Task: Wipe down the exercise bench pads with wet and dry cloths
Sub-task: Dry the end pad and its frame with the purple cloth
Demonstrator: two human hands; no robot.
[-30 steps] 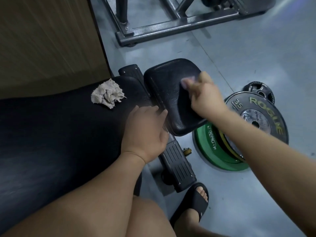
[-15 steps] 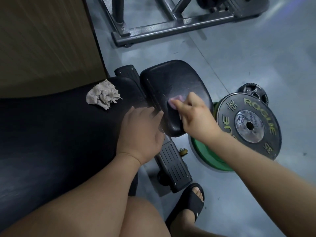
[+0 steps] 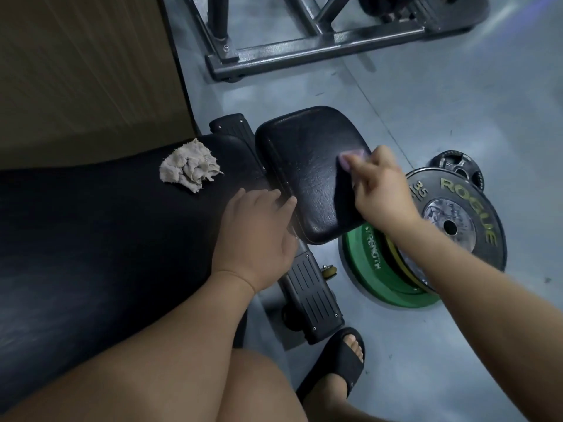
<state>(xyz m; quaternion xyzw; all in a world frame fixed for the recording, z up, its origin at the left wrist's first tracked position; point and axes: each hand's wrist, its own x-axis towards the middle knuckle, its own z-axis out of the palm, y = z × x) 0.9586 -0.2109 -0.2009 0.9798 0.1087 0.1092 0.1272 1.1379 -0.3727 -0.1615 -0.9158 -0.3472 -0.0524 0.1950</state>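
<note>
Head view: both hands at the bench, wiping the small seat pad.

Right hand (image 3: 382, 187), fingers pinched narrow on a small pinkish cloth (image 3: 350, 156), presses it onto the far right part of the seat pad (image 3: 307, 166); motion blur there. Left hand (image 3: 259, 239) lies flat, fingers loosely spread, holding nothing, on the end of the long back pad (image 3: 91, 239), fingertips at the gap before the seat pad. Beyond the left hand, up and to its left, a crumpled grey-beige cloth (image 3: 189, 169) sits on the back pad. Under the right forearm, stacked weight plates on the floor: a green plate (image 3: 365, 263) and a black "ROGUE" plate (image 3: 463, 208). A sandalled foot (image 3: 344, 357) below.
</note>
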